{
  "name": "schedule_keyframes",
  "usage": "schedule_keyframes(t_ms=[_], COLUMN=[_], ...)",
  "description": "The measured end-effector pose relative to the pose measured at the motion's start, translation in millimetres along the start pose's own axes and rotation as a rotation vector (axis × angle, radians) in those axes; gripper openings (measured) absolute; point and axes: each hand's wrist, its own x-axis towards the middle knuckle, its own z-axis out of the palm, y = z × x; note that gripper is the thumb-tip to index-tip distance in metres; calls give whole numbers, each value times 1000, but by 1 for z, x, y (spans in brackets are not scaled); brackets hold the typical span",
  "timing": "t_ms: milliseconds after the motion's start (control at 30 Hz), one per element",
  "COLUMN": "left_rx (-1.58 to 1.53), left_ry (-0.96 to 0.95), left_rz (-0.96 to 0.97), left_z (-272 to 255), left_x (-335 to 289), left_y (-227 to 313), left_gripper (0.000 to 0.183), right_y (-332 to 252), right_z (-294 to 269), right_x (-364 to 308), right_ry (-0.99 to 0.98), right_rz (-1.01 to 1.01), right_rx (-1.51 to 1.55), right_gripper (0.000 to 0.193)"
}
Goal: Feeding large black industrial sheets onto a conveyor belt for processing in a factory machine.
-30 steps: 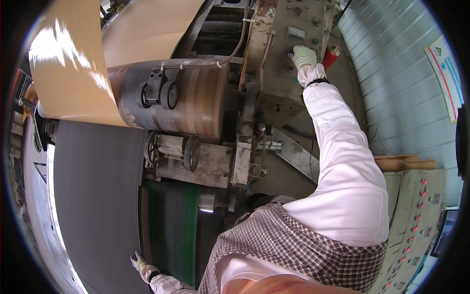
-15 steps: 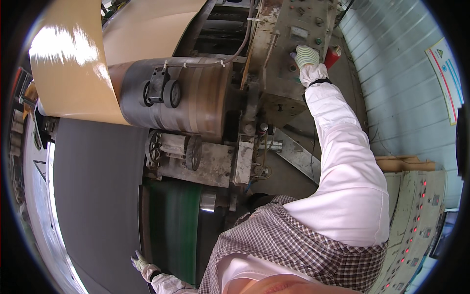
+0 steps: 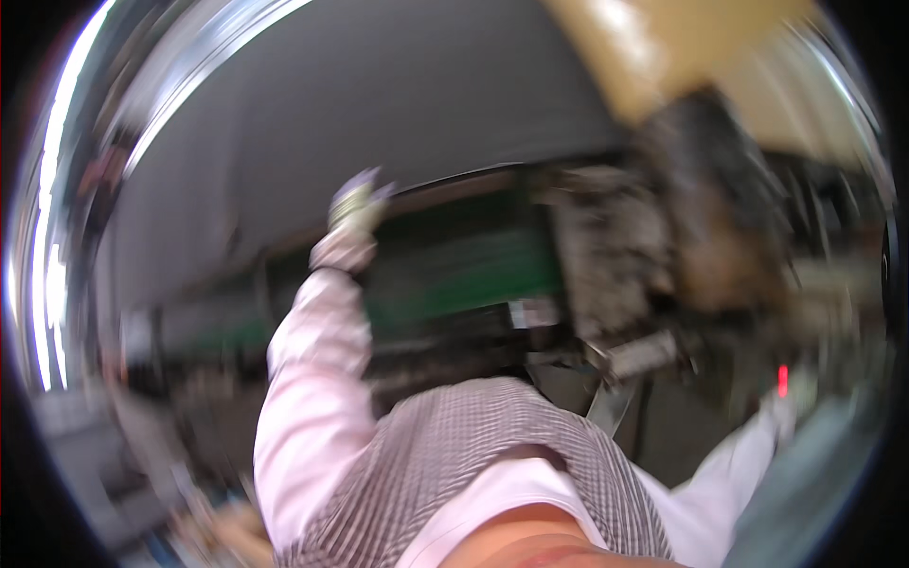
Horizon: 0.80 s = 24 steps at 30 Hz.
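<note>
Broad, flat, matte dark-grey sheet across the upper middle, its near edge bordering a blurred green belt. At that edge is the pale-gloved left hand, its grip loosely open, fingers apart and holding nothing visible; contact is unclear. The right hand, far right, is too blurred to tell its grip. Upper right, a glossy tan sheet meets a dark-and-brown cylindrical roller.
</note>
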Motion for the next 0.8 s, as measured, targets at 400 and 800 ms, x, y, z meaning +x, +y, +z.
schedule_keyframes(t_ms=[400, 800], left_rx=[342, 116], left_ry=[208, -188], left_rz=[-108, 95], left_z=[-61, -23], left_x=[-38, 3], left_y=[-131, 43], left_gripper=[57, 46], right_y=[-212, -636], right_z=[-116, -97], right_x=[-65, -66], right_ry=[350, -444], right_rz=[-163, -848], right_rx=[714, 930], right_gripper=[27, 59])
